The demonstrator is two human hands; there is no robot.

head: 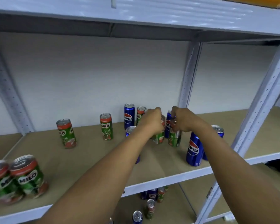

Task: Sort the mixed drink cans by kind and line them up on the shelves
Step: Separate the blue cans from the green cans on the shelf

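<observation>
Green Milo cans and blue Pepsi cans stand mixed on the middle shelf (pixel 90 160). My left hand (pixel 152 122) grips the top of one Milo can (pixel 159 139). Right beside it, my right hand (pixel 183 121) grips the top of another Milo can (pixel 174 139). Behind them stand a Pepsi can (pixel 129 116), a Milo can (pixel 140 114) and a partly hidden Pepsi can (pixel 168 125). Two Milo cans (pixel 29 177) stand together at the front left. Single Milo cans stand at the shelf's left (pixel 66 134) and centre (pixel 106 126). A Pepsi can (pixel 193 150) stands at the front right.
A white steel upright (pixel 265 101) rises on the right and another (pixel 8 101) on the left. The upper shelf (pixel 136 16) hangs close overhead. Several more cans (pixel 152 201) stand on the lower shelf. Another Pepsi can (pixel 130 130) is half hidden behind my left forearm.
</observation>
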